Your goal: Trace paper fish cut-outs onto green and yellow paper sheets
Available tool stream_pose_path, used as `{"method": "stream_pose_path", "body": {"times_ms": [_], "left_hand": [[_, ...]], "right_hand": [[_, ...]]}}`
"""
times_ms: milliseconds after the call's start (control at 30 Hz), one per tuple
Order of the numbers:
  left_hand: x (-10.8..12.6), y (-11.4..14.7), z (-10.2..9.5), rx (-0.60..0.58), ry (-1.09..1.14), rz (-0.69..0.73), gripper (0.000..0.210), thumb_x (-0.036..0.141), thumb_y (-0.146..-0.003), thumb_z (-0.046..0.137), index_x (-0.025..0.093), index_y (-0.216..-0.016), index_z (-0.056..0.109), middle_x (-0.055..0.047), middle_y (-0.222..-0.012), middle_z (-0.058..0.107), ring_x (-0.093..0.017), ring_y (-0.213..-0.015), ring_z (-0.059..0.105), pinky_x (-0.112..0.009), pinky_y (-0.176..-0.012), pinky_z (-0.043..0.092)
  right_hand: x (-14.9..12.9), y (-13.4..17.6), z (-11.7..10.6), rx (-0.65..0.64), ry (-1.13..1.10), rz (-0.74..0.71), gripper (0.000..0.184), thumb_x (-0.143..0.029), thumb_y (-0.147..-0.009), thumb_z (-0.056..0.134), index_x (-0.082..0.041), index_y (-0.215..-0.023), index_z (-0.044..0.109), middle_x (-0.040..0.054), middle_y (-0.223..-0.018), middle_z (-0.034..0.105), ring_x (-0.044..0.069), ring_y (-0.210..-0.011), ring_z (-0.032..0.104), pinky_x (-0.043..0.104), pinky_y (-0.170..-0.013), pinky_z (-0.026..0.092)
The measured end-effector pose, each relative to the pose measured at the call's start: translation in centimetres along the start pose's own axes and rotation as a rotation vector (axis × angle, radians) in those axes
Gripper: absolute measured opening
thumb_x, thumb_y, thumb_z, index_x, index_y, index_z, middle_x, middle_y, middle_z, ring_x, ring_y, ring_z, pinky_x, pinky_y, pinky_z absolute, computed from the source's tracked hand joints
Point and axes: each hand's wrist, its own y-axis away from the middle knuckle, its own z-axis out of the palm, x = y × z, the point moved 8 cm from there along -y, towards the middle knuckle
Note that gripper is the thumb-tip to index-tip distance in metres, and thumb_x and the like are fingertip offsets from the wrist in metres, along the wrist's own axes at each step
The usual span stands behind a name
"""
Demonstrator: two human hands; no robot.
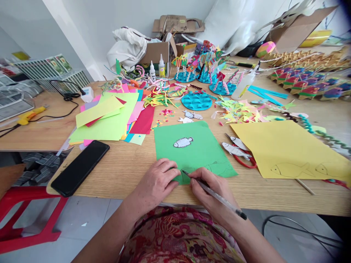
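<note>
My right hand [212, 184] grips a pen [216, 196], its tip touching the lower edge of a green paper sheet [197, 135]. Beside the tip, my left hand [159, 179] rests with fingers on the sheet's lower left corner, holding nothing. Pencil-thin fish outlines run along that lower edge, partly hidden by my right hand. A white paper fish cutout [183, 142] lies on the upper part of the green sheet. Just right of the sheet, another fish cutout [236, 150] rests over red-handled scissors [245, 162].
A yellow sheet [287, 146] with drawn fish lies at right. Stacked coloured papers [109, 118] and a black phone [80, 168] are at left. Behind are paper scraps [241, 109], a blue scalloped disc [196, 100], glue bottles [161, 66] and painted egg-carton pieces [309, 82].
</note>
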Motion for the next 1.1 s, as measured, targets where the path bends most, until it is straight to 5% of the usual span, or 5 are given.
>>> {"method": "stream_pose_path", "body": {"times_ms": [1100], "left_hand": [[0.01, 0.05, 0.04, 0.005, -0.003, 0.005, 0.015, 0.013, -0.083, 0.058, 0.017, -0.098, 0.057, -0.005, -0.104, 0.056, -0.019, -0.101, 0.048, -0.034, -0.089, 0.044]], "right_hand": [[0.29, -0.03, 0.01, 0.009, 0.011, 0.041, 0.011, -0.02, -0.078, 0.046, -0.021, -0.074, 0.056, -0.0026, -0.06, 0.061, 0.011, -0.051, 0.055, 0.02, -0.044, 0.036]]}}
